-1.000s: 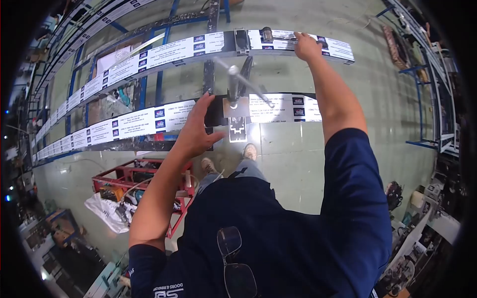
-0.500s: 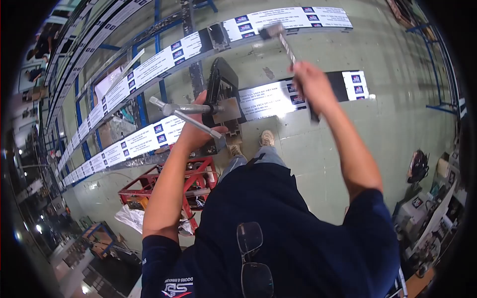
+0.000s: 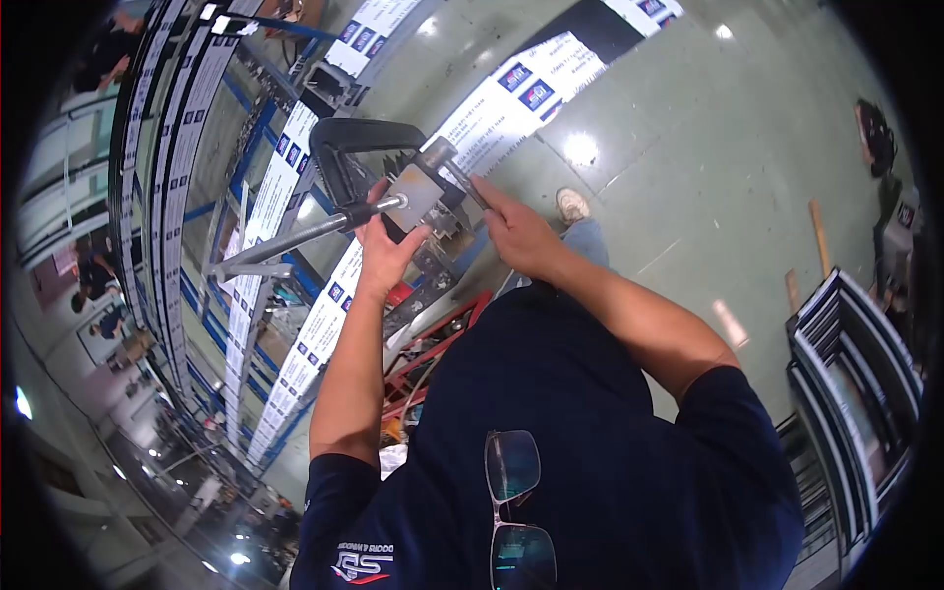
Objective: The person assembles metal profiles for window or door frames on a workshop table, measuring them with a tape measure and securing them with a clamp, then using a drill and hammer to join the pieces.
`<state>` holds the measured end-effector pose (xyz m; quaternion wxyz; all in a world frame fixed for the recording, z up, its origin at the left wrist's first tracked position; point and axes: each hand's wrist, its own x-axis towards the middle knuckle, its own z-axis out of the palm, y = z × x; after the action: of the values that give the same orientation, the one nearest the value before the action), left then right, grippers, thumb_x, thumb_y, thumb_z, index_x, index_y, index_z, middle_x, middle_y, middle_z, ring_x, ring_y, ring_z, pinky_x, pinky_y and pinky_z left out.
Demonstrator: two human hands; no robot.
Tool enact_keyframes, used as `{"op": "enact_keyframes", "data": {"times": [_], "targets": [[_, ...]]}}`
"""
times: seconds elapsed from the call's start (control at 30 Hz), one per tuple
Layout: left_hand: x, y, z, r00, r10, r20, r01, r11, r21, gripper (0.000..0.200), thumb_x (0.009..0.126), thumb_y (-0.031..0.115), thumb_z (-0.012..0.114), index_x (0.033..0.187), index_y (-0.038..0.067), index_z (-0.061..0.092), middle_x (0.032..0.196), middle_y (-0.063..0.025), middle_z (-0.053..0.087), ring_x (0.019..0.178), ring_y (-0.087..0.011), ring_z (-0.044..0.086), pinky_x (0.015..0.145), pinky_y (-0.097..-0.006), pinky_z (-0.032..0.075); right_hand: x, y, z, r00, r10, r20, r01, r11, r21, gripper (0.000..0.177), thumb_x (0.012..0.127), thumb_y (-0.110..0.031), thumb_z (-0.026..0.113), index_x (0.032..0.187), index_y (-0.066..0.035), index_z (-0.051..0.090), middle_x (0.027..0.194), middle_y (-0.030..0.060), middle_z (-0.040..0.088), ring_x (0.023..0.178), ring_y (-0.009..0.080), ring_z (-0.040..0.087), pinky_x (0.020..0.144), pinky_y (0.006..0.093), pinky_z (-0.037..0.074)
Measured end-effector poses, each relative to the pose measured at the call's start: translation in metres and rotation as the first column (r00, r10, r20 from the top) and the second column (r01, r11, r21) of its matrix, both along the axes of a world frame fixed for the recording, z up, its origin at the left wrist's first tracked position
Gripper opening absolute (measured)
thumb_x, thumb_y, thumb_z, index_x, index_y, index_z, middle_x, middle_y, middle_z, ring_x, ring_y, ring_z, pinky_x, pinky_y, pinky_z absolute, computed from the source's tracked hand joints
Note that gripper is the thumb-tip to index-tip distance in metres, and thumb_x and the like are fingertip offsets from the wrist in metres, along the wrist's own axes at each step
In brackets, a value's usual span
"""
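Note:
My right hand (image 3: 519,231) is closed round the handle of a hammer (image 3: 439,153). The hammer's head is close to the right side of a metal plate (image 3: 415,197) on a black clamp (image 3: 344,147). A long metal screw with a cross handle (image 3: 285,246) sticks out to the left of the clamp. My left hand (image 3: 386,253) is under the screw's end, with its thumb and fingers around the lower side of the clamp and plate. Where the clamp sits, the end of a film-covered profile (image 3: 492,123) is partly hidden.
Long labelled profiles (image 3: 295,379) lie on a blue rack (image 3: 258,133) at the left. A red metal stand (image 3: 433,344) is beside my body. Dark frames (image 3: 836,393) stand at the right. Other people (image 3: 96,275) are at the far left.
The view has turned and shifted. My right hand has brought the hammer down from the raised position to beside the clamp. My left hand stays at the clamp.

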<state>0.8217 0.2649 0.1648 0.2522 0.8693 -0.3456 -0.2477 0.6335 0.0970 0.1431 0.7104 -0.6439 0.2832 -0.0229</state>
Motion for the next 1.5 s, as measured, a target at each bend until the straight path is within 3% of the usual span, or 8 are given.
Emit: {"op": "enact_keyframes", "data": {"times": [0.3,0.47,0.67,0.87,1.13,1.23,1.33,1.5], "targets": [[0.004,0.004,-0.016,0.999,-0.037,0.025,0.037,0.999,-0.027,0.106,0.071,0.043,0.082,0.154,0.007,0.027,0.151,-0.0196,0.036,0.139,-0.0373,0.031,0.118,-0.0476,0.019,-0.003,-0.023,-0.006,1.0,0.019,-0.003,-0.019,1.0,0.007,0.053,0.1,-0.014,0.044,0.153,-0.012,0.038,0.13,0.0175,0.062,0.105,0.0272,0.064,0.095,0.0361,0.048],[0.0,-0.001,-0.01,1.0,0.005,0.018,-0.005,1.0,-0.002,0.103,0.071,0.038,0.082,0.153,0.006,0.028,0.15,-0.0195,0.037,0.138,-0.037,0.031,0.118,-0.0473,0.02,0.005,-0.007,0.011,0.879,-0.471,-0.066,0.465,0.88,-0.096,0.047,0.098,-0.011,0.044,0.145,-0.009,0.048,0.135,0.0169,0.06,0.112,0.0302,0.064,0.099,0.0386,0.047],[0.0,-0.003,-0.005,1.0,0.014,0.012,-0.014,1.0,0.008,0.102,0.07,0.032,0.082,0.152,0.005,0.029,0.149,-0.0202,0.038,0.137,-0.0377,0.033,0.117,-0.0471,0.022,-0.001,-0.01,-0.019,0.997,0.015,0.074,-0.008,0.996,-0.085,0.047,0.098,-0.011,0.045,0.145,-0.012,0.047,0.135,0.0226,0.058,0.118,0.0397,0.06,0.102,0.0416,0.046],[0.0,-0.006,-0.004,0.999,0.0,0.041,0.0,1.0,-0.008,0.101,0.069,0.03,0.082,0.151,0.002,0.03,0.149,-0.0207,0.037,0.135,-0.0365,0.038,0.117,-0.046,0.024,-0.002,-0.002,0.011,0.954,-0.295,0.045,0.293,0.955,0.051,0.048,0.099,-0.008,0.045,0.146,-0.009,0.044,0.138,0.0192,0.057,0.129,0.0319,0.054,0.11,0.036,0.04],[0.005,-0.003,-0.007,0.994,-0.012,-0.106,0.014,1.0,0.017,0.094,0.069,0.034,0.081,0.147,0.003,0.039,0.153,-0.0202,0.031,0.141,-0.0379,0.027,0.119,-0.0485,0.022,-0.008,-0.02,-0.002,0.997,-0.062,0.035,0.061,0.998,0.033,0.047,0.099,-0.009,0.045,0.146,-0.012,0.044,0.132,0.0226,0.06,0.118,0.0417,0.059,0.102,0.0405,0.046],[0.006,0.002,-0.012,0.999,0.011,-0.051,-0.009,0.999,0.039,0.101,0.067,0.036,0.081,0.15,0.004,0.032,0.149,-0.0212,0.033,0.137,-0.0376,0.029,0.117,-0.0498,0.024,-0.004,-0.012,-0.004,0.929,-0.339,0.149,0.359,0.923,-0.137,0.046,0.099,-0.009,0.046,0.145,-0.011,0.045,0.128,0.0224,0.062,0.114,0.0411,0.061,0.098,0.0403,0.047],[0.004,0.001,-0.01,0.998,0.033,-0.045,-0.031,0.999,0.041,0.106,0.066,0.037,0.082,0.151,0.004,0.028,0.146,-0.022,0.036,0.136,-0.0381,0.031,0.116,-0.0498,0.026,-0.001,-0.002,0.003,0.996,-0.004,-0.085,0.009,0.998,0.059,0.044,0.099,-0.007,0.046,0.143,-0.01,0.048,0.126,0.0224,0.063,0.113,0.0395,0.063,0.097,0.0396,0.048],[0.008,0.005,-0.016,0.999,0.009,-0.044,-0.008,1.0,0.025,0.108,0.065,0.038,0.083,0.151,0.002,0.027,0.145,-0.0221,0.037,0.134,-0.0386,0.034,0.115,-0.0498,0.028,0.003,-0.013,0.01,0.958,-0.286,0.003,0.283,0.95,0.13,0.043,0.099,-0.007,0.047,0.142,-0.011,0.048,0.124,0.0228,0.063,0.11,0.0384,0.064,0.096,0.0394,0.048]]}}
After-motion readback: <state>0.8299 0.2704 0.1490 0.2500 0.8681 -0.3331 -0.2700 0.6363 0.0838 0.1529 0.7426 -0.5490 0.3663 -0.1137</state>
